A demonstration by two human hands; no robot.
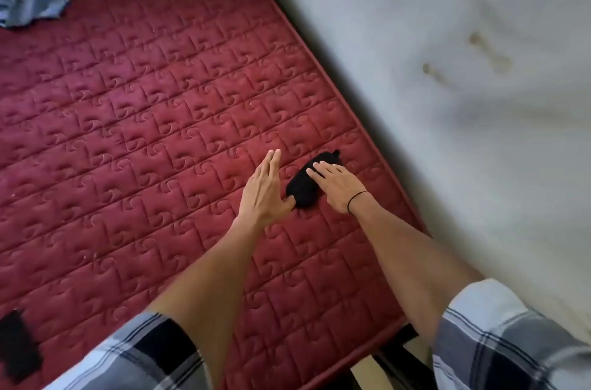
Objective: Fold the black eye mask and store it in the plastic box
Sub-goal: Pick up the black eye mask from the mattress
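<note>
The black eye mask (304,183) is lying on the red quilted mattress (134,121) near the wall (447,69). The right hand (335,186) is pressing it flat with released fingers; the left hand (263,189), fingers extended, is touching its near end with the thumb.

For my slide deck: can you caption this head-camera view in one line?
Right hand presses the black eye mask flat on a red quilted mattress while the left hand touches its near edge.

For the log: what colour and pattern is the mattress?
Dark red mattress, quilted in squares with swirl stitching; head view.
</note>
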